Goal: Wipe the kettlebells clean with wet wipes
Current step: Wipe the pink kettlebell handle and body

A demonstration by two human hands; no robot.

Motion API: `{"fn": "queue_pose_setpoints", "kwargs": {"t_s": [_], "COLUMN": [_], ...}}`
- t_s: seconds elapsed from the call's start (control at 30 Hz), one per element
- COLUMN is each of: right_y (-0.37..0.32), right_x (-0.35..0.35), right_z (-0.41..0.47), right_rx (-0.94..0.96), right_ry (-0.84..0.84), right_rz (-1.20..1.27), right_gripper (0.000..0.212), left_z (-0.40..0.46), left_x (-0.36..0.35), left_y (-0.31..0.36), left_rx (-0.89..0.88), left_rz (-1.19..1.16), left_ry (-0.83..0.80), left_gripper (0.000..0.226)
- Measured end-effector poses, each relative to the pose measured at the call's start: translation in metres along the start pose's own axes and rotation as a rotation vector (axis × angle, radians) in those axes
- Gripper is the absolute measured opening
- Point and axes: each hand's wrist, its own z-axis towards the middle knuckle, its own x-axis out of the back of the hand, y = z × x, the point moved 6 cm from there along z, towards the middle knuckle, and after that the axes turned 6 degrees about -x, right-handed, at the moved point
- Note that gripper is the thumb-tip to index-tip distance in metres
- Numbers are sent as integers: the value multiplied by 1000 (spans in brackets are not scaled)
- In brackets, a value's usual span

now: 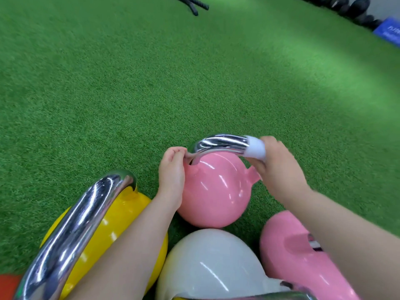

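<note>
**Now: wipe wrapped on the pink kettlebell's handle**

Centrally, just below the middle of the head view, a pink kettlebell (213,191) stands upright on the green turf (151,83), its chrome handle (218,145) arching over the top. The right hand (279,167) comes in from 4 o'clock and grips the handle's right end, fingers curled around it with a white wet wipe (256,148) wrapped between palm and metal. The left hand (172,169) comes in from 7 o'clock and pinches the handle's left end where it bends down into the pink body, fingertips touching the chrome; the heel of that hand lies against the side of the ball.

Three more kettlebells crowd the lower edge. At 8 o'clock sits a yellow kettlebell (121,224) with a large, blurred chrome handle running toward the lower left corner; the left forearm crosses over it. At 6 o'clock is a white kettlebell (207,263), just beside the pink one. At 5 o'clock a second pink kettlebell (292,256) lies partly hidden under the right forearm.

An orange patch (8,284) shows at the lower left corner. At 12 o'clock, well apart, lie black handles (192,5) on the turf. At 2 o'clock, dark round objects (355,7) and a blue sign (389,32) line the far edge, too blurred to read.
</note>
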Motion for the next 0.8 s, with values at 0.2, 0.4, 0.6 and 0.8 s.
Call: {"fn": "queue_pose_setpoints", "kwargs": {"t_s": [0.2,0.4,0.6,0.8], "right_y": [35,-48,-115,-142], "right_x": [-36,4,-8,-31], "right_z": [-29,-11,-11,-2], "right_rx": [-442,103,321,461], "right_ry": [65,280,143,-35], "right_rz": [363,-323,-602,-725], "right_gripper": [17,33,42,31], "left_z": [-2,-1,-4,-2], "left_x": [-2,-2,-7,-6], "left_y": [-2,-3,2,2], "left_rx": [29,15,-33,-77], "left_rz": [-20,-36,-74,-33], "left_ry": [-11,-20,-25,-50], "left_gripper": [23,25,25,18]}}
